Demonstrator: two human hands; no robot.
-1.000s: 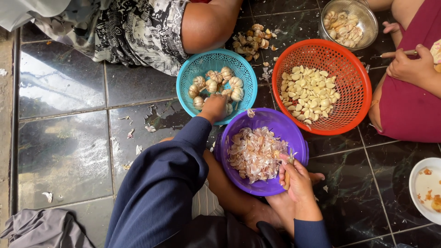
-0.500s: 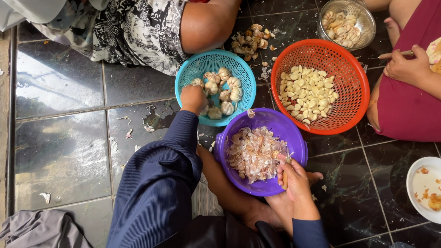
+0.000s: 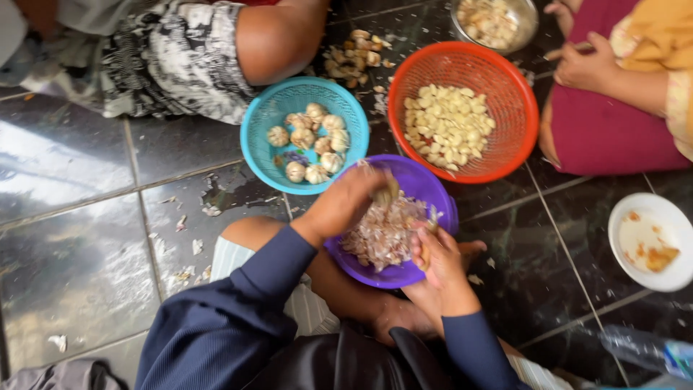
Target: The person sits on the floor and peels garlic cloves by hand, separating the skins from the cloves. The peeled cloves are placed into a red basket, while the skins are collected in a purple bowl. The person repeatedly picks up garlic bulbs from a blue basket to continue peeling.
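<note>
1. Head view: a garlic bulb (image 3: 388,193) is pinched in the left hand (image 3: 351,202), held over the purple bowl (image 3: 433,189) of garlic skins (image 3: 382,235).
2. Right hand (image 3: 439,254) is curled shut at the bowl's near rim; what it grips cannot be told.
3. Teal basket (image 3: 260,144) of whole bulbs is set just behind, touching the purple bowl.
4. Orange basket (image 3: 516,137) with peeled cloves (image 3: 447,126) is placed to the right, on the dark tiled floor (image 3: 86,238).

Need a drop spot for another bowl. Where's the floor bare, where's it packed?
Bare: the dark tiles left of the teal basket, only peel flecks there; also floor between the purple bowl and the white bowl. Packed: teal basket, red basket and purple bowl nearly touch, with both hands over the purple one.
</note>
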